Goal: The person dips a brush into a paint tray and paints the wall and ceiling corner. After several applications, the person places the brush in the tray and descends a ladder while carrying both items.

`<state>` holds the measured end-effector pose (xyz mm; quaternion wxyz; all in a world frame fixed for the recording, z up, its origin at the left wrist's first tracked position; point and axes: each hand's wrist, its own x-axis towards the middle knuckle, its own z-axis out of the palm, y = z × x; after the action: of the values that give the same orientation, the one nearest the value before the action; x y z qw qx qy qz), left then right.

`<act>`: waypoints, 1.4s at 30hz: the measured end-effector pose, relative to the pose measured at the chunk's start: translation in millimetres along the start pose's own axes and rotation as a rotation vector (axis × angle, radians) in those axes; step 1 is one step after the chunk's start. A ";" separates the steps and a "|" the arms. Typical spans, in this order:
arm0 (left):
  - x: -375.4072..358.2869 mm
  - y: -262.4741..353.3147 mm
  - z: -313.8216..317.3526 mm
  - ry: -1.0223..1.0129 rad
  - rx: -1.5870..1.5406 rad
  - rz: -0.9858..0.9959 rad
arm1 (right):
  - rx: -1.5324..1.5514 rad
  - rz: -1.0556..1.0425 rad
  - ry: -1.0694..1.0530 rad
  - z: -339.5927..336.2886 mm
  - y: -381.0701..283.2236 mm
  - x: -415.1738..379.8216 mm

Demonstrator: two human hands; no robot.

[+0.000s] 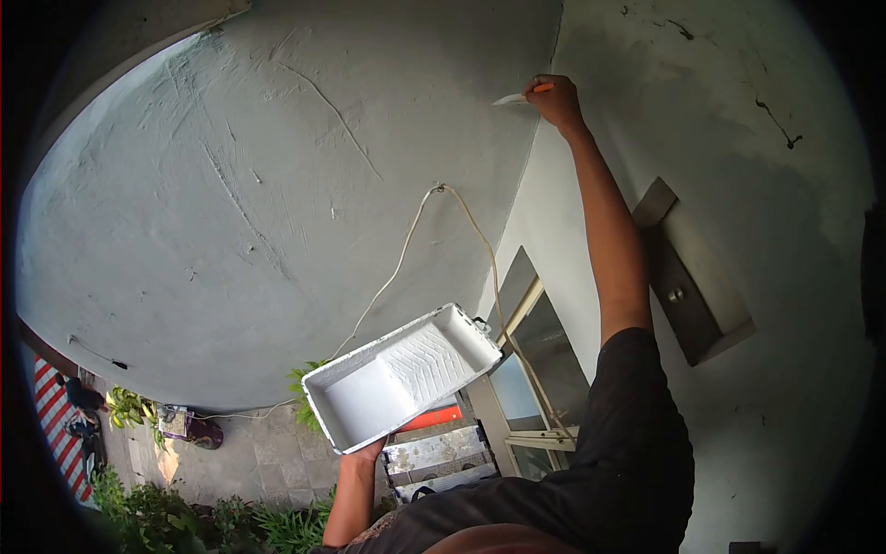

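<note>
My right hand (559, 103) is raised high with its fingers closed around a paintbrush (544, 88). The brush has an orange handle, and its pale bristles point left at the corner line between the ceiling and the wall. From below, my left hand (372, 449) supports a white paint tray (316, 406), its fingers mostly hidden under the tray. White paint (362, 403) lies in the tray's deep end, and the ribbed slope is coated with it too.
A pale cable (399, 263) hangs from a hook in the ceiling (277, 185). Below the tray is a paint-spotted ladder (438, 452). An open window (544, 360) and a recessed opening (697, 286) are in the wall. Plants (157, 508) and paving lie far below.
</note>
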<state>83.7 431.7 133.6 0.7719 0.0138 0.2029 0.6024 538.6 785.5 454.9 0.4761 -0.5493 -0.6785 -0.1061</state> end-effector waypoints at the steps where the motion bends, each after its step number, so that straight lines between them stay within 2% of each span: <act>1: -1.3 -0.8 1.3 0.000 0.003 -0.004 | 0.073 0.095 -0.114 -3.7 -1.1 3.7; 3: -2.5 -2.2 4.4 0.021 -0.002 0.006 | -0.071 0.003 -0.017 -4.6 5.4 43.3; 5: -3.4 -1.9 3.8 0.046 -0.008 0.023 | -0.001 0.069 0.070 -25.8 -11.6 86.9; 7: -2.7 -3.2 -0.5 0.025 -0.020 0.037 | -0.159 0.019 0.253 -46.0 -8.6 132.9; 9: -1.8 -3.6 -2.6 0.028 -0.003 0.059 | 0.128 -0.002 0.253 -83.2 -53.2 146.8; 10: -1.3 -3.8 -2.7 0.029 0.015 0.076 | 0.219 -0.051 0.424 -89.3 -74.6 146.0; 11: -0.1 -3.9 -0.8 0.030 0.013 0.078 | 0.221 -0.052 0.423 -84.6 -76.5 147.8; 13: -0.2 -2.6 3.1 -0.018 0.015 0.061 | 0.231 -0.193 0.478 -74.1 -73.1 146.9; 14: 0.6 -1.3 -2.9 -0.058 0.001 0.051 | 0.263 -0.257 0.454 -56.8 -50.8 148.8; 16: -4.8 -0.3 1.5 -0.059 -0.048 0.041 | 0.041 -0.473 0.469 -26.1 -28.9 119.5; 18: -6.8 1.4 7.2 -0.083 -0.107 0.021 | 0.072 -0.374 0.362 3.1 -20.4 68.4; 20: -9.5 3.2 0.8 -0.115 -0.059 0.027 | -0.088 -0.216 0.228 21.6 -18.7 12.6; 23: -10.9 2.2 -2.4 -0.153 -0.016 0.020 | 0.214 0.196 0.124 26.2 -32.0 -68.2; 25: -11.7 0.5 -4.2 -0.157 -0.020 0.010 | 0.402 0.263 0.237 28.1 -37.4 -116.4; 26: -12.5 -1.2 -7.1 -0.120 -0.028 0.008 | 0.573 0.410 0.199 29.8 -34.1 -136.1; 27: -15.9 -4.7 -9.8 -0.082 -0.035 0.005 | 0.865 0.521 0.222 14.0 -59.1 -158.3; 28: -14.3 -6.4 -12.6 -0.081 -0.033 0.003 | 0.941 0.562 0.203 4.0 -75.1 -174.9; 32: -18.0 -16.1 -9.0 -0.064 -0.023 -0.049 | 1.051 0.629 0.089 -27.0 -127.6 -214.1; 34: -16.6 -21.6 -11.5 -0.037 -0.070 -0.103 | 1.117 0.499 -0.058 -47.3 -148.3 -221.1; 35: -20.5 -24.1 -5.4 -0.062 -0.070 -0.115 | 1.123 0.511 -0.072 -59.1 -161.6 -222.6; 38: -30.5 -32.4 16.6 0.001 -0.031 -0.133 | 1.000 0.317 -0.295 -91.3 -197.9 -223.0; 39: -33.2 -34.8 21.2 -0.032 -0.090 -0.169 | 1.009 0.335 -0.309 -96.9 -207.8 -225.4; 42: -34.1 -39.2 24.3 -0.169 -0.245 -0.251 | 0.804 0.090 -0.397 -104.3 -229.4 -232.7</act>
<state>121.3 394.5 155.6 0.8510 -0.0552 0.0628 0.5184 386.4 480.2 419.0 0.5164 -0.3591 -0.7196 0.2943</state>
